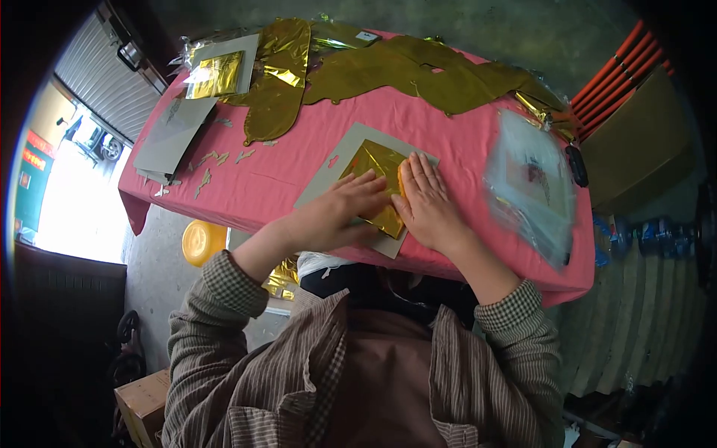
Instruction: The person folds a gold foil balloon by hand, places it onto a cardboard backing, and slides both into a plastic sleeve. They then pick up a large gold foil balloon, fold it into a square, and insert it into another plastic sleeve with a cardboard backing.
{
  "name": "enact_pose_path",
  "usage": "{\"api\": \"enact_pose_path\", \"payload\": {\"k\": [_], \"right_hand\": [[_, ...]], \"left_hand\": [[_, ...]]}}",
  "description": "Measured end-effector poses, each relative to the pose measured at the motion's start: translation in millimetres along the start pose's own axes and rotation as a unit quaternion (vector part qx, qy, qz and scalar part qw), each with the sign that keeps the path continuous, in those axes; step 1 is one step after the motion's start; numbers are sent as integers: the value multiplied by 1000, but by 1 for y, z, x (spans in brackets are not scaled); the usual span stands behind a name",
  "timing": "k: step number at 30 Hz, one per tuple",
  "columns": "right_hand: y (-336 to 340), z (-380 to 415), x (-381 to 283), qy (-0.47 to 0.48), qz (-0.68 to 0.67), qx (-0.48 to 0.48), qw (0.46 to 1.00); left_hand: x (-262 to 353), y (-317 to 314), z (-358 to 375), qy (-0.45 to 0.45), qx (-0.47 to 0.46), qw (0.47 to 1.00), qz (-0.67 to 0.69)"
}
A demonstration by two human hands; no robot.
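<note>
A folded gold foil piece (379,163) lies on a grey card (326,173) with a small cut-out near its left edge, close to the table's near side. My left hand (340,213) is over the foil's left part, fingers extended and slightly blurred, with nothing gripped; whether it touches the foil is unclear. Flat along the foil's right edge rests my right hand (427,200), its fingers stretched out over the foil and card edge. Part of the foil and card is hidden beneath both hands.
Large gold foil shapes (373,73) lie along the far side of the pink-covered table (254,179). Grey cards (173,134) and scraps are at left, with a bagged foil piece (218,75). Clear plastic bags (532,179) and a black object (576,166) are at right.
</note>
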State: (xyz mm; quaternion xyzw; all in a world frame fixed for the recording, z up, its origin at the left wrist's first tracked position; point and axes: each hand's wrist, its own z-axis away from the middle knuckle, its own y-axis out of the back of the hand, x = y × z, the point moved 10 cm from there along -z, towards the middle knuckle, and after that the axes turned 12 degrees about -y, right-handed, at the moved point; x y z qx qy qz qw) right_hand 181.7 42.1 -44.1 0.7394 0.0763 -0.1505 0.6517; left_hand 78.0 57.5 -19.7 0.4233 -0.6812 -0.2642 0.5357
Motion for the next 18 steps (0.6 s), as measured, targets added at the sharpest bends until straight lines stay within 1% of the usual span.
{"api": "enact_pose_path", "payload": {"k": [1, 2, 4, 5, 8, 12, 14, 15, 16, 17, 18], "right_hand": [[-3, -1, 0, -5, 33, -9, 999], [-6, -1, 1, -11, 65, -19, 998], [-5, 0, 0, -14, 63, -21, 998], [-6, -1, -1, -14, 63, -22, 998], [-7, -1, 0, -10, 68, -25, 997], [-2, -3, 4, -15, 50, -20, 998], [-1, -8, 17, -30, -53, -28, 998], [2, -9, 21, -31, -51, -23, 998], [8, -10, 31, -53, -151, -22, 987], [14, -10, 40, -74, -251, -21, 965], [17, -11, 42, -75, -248, -17, 966]], "left_hand": [[-6, 6, 3, 14, 21, 995, 96], [-9, 10, 6, 15, 17, 995, 98], [-18, 23, 18, 49, -4, 997, -59], [-20, 22, 24, 59, -46, 990, -122], [-17, 21, 30, 44, -43, 989, -137], [-12, 17, 28, 47, -33, 990, -129], [-8, 14, 27, 67, -26, 982, -172], [-6, 9, 27, 74, -10, 980, -183], [0, 3, 25, 70, -8, 980, -185], [1, -1, 25, 105, 3, 972, -209], [5, -4, 24, 139, 16, 963, -231]]}}
